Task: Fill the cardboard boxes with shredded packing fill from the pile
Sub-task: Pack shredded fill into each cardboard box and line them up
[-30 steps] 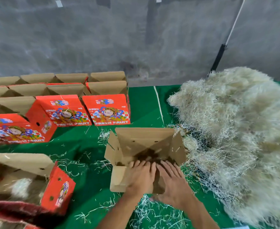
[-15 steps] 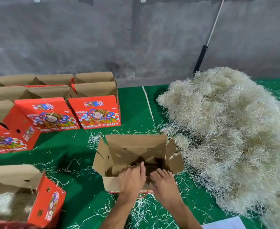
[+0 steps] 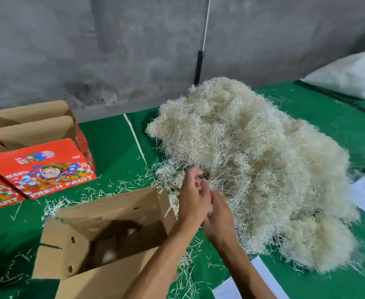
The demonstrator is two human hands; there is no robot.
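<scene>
Both hands, the left hand (image 3: 193, 196) and the right hand (image 3: 218, 214), sit curled together at the near edge of the big pale pile of shredded packing fill (image 3: 252, 169), seemingly pinching strands, though blur hides the fingers. The open brown cardboard box (image 3: 104, 238) waits just left of them. A loose, tangled clump could drag extra shreds along and spill them onto the green table cover (image 3: 112, 152) short of the box.

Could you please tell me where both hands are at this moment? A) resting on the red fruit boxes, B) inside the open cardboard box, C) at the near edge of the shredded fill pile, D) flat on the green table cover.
C: the left hand and right hand reach into the edge of the shredded fill pile, beside the open cardboard box.
</scene>
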